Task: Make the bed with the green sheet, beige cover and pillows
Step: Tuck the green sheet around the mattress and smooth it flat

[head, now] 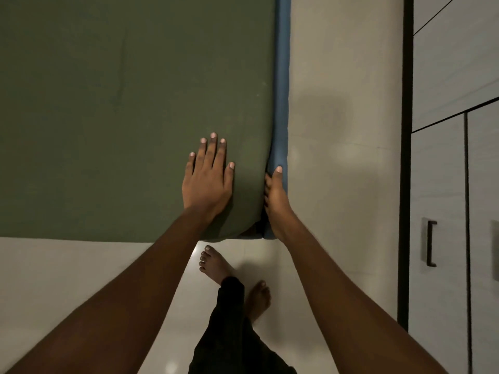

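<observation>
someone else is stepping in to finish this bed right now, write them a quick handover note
Left hand: open, flat on the green sheet near the bed's corner, pressing it down.
Right hand: at the bed's side edge by the corner, fingers pushed in between the sheet and the blue mattress edge; it looks like tucking.
Done: sheet spread mostly smooth over the top, a few faint creases.
Left: finish tucking this corner; the blue edge is bare along the side. Beige cover and pillows are not in view, so they remain to be put on.
</observation>
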